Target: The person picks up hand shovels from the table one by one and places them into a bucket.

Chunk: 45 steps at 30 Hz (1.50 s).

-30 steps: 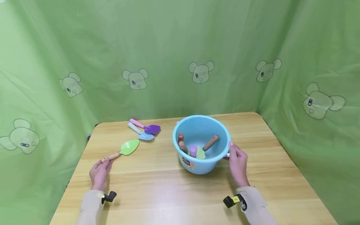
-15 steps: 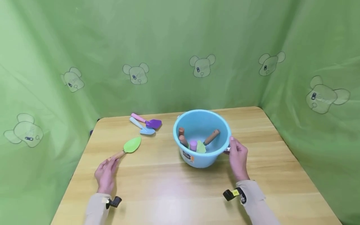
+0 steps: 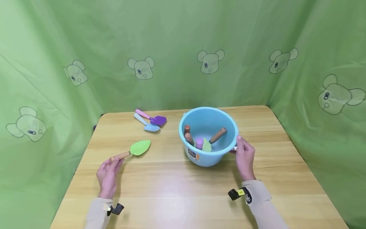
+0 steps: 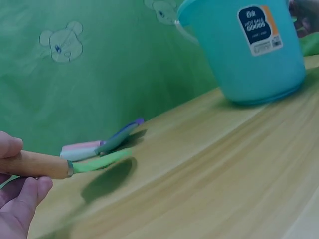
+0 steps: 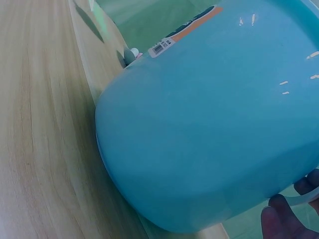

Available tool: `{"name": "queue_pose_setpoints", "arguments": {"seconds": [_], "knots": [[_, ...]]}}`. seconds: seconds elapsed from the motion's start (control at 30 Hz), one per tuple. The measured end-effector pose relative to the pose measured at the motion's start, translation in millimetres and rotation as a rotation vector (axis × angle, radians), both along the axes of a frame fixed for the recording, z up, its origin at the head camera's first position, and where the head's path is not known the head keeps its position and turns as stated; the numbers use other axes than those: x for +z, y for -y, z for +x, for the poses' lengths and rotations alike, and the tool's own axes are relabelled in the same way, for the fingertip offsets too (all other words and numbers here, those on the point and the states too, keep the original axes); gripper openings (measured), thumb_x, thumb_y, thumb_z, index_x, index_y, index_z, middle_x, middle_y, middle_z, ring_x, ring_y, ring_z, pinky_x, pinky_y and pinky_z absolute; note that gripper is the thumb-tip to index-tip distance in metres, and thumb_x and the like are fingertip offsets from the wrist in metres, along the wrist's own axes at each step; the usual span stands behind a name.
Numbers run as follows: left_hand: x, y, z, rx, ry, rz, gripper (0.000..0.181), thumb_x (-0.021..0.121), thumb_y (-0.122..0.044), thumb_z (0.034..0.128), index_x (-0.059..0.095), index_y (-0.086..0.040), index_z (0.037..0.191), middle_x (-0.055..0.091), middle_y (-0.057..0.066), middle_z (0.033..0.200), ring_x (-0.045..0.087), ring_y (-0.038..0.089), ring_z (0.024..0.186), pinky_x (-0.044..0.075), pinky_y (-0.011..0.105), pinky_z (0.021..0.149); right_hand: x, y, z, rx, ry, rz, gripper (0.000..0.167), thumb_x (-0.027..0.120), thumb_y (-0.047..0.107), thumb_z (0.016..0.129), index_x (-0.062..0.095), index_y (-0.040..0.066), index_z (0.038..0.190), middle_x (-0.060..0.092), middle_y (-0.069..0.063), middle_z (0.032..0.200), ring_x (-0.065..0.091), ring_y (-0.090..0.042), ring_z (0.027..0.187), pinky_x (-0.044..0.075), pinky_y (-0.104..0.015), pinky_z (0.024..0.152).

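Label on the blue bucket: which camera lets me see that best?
The left wrist view: the label faces that camera, whole and large enough to read "HOT SALE GOODS". The head view shows it small and from above; the right wrist view catches it nearly edge-on, with its barcode end plainest.

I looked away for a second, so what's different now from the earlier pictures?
The left hand has brought the green trowel a little to the right and nearer the person; its blade now hangs above the table. Nothing was newly grasped or released. The right hand still holds the bucket at its side, and the purple trowel and blue trowel stayed put.
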State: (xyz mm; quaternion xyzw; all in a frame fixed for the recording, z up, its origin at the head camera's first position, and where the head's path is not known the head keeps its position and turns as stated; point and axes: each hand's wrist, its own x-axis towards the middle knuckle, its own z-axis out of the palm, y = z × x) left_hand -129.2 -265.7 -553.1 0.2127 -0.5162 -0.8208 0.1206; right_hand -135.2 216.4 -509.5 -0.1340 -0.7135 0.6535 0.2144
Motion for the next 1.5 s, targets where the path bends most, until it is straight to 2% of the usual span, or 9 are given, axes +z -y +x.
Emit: {"name": "queue_pose_setpoints", "arguments": {"seconds": [0.2, 0.6, 0.8, 1.1, 1.27, 1.5], "knots": [[13.1, -6.2, 3.0, -0.039, -0.089, -0.021, 0.012, 0.069, -0.007, 0.0981, 0.064, 0.000, 0.106, 0.075, 0.007, 0.107, 0.078, 0.017, 0.100, 0.059, 0.031, 0.102, 0.5, -1, 0.4, -0.007, 0.000, -0.001, 0.049, 0.050, 0.039, 0.109, 0.071, -0.005, 0.117, 0.074, 0.002, 0.099, 0.070, -0.006, 0.086, 0.066, -0.020, 0.075], [54.3, -26.2, 1.1, -0.141, -0.166, -0.028, 0.012, 0.069, -0.008, 0.0989, 0.062, 0.001, 0.103, 0.070, 0.005, 0.102, 0.078, 0.018, 0.100, 0.059, 0.035, 0.104, -1.0, 1, -1.2, -0.007, -0.011, 0.002, 0.048, 0.050, 0.038, 0.109, 0.072, -0.005, 0.117, 0.073, 0.006, 0.100, 0.070, -0.007, 0.089, 0.066, -0.020, 0.074], [73.7, -35.9, -0.6, -0.173, -0.205, 0.023, 0.008, 0.067, -0.005, 0.0994, 0.062, 0.000, 0.103, 0.077, 0.006, 0.099, 0.079, 0.019, 0.095, 0.060, 0.034, 0.101, -1.8, 2, -2.1, -0.002, -0.029, 0.000, 0.047, 0.051, 0.036, 0.109, 0.071, -0.006, 0.117, 0.072, 0.009, 0.098, 0.068, -0.003, 0.087, 0.066, -0.020, 0.073], [95.6, -51.6, -10.3, -0.211, -0.253, 0.024, 0.007, 0.069, -0.009, 0.0989, 0.064, -0.004, 0.097, 0.076, 0.005, 0.099, 0.079, 0.020, 0.097, 0.059, 0.037, 0.105, -1.1, 2, -1.5, -0.010, -0.037, 0.002, 0.048, 0.051, 0.037, 0.109, 0.072, -0.005, 0.117, 0.072, 0.008, 0.098, 0.068, -0.003, 0.086, 0.066, -0.020, 0.073], [107.9, -61.8, -17.9, -0.237, -0.281, 0.053, 0.006, 0.067, -0.007, 0.0995, 0.063, -0.003, 0.096, 0.078, 0.005, 0.099, 0.079, 0.020, 0.096, 0.059, 0.038, 0.104, -1.5, 2, -1.5, -0.011, -0.043, -0.008, 0.047, 0.051, 0.036, 0.109, 0.072, -0.005, 0.117, 0.072, 0.006, 0.097, 0.068, -0.003, 0.087, 0.066, -0.021, 0.073], [119.0, -76.9, -29.3, -0.271, -0.313, 0.068, 0.006, 0.069, -0.007, 0.0986, 0.064, -0.005, 0.097, 0.078, 0.005, 0.098, 0.079, 0.020, 0.097, 0.059, 0.036, 0.105, -1.4, 3, -1.9, -0.010, -0.046, -0.012, 0.047, 0.052, 0.035, 0.109, 0.072, -0.008, 0.112, 0.070, 0.005, 0.098, 0.067, -0.005, 0.090, 0.067, -0.022, 0.073]]}}
